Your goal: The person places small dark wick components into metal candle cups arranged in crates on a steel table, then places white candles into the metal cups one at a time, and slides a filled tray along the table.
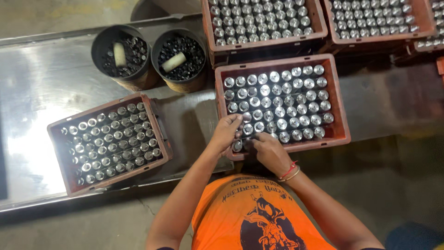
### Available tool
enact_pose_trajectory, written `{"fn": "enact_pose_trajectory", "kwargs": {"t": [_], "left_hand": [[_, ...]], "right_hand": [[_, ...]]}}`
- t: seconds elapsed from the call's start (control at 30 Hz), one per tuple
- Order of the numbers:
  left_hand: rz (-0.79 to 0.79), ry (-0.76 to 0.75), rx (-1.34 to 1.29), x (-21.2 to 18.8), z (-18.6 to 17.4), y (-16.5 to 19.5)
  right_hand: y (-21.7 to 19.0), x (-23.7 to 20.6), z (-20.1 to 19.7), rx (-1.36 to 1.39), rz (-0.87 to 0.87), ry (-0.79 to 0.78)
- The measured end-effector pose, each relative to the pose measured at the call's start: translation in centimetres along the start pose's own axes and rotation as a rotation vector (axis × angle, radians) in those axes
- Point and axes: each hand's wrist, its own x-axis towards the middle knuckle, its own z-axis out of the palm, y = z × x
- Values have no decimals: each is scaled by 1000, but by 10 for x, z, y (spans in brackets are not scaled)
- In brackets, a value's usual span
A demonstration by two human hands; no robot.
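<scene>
A red-brown crate (342, 115) full of upright shiny metal cylinders (282, 99) stands straight ahead on the steel table. My left hand (225, 133) reaches into its near left corner, fingers curled around one or two cylinders at the front rows. My right hand (270, 153) rests at the crate's front edge beside it, fingers bent over cylinders in the front row. What exactly the right hand grips is hidden by the fingers. A red thread and a bangle circle my right wrist.
A second crate (60, 153) of darker cylinders sits tilted at the left. Two black buckets (99, 48) (159, 46) with small dark parts and a pale roller each stand behind. More filled crates (263, 44) (379, 39) line the far side. Bare steel table (41, 83) at left.
</scene>
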Motion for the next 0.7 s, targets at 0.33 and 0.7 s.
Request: {"fn": "enact_pose_trajectory", "kwargs": {"t": [0.33,0.7], "left_hand": [[-38,-89,73,5,-6,2],[97,-179,363,-1,9,-4]], "right_hand": [[-2,14,7,-61,96,-94],[5,8,-9,771,650,233]]}}
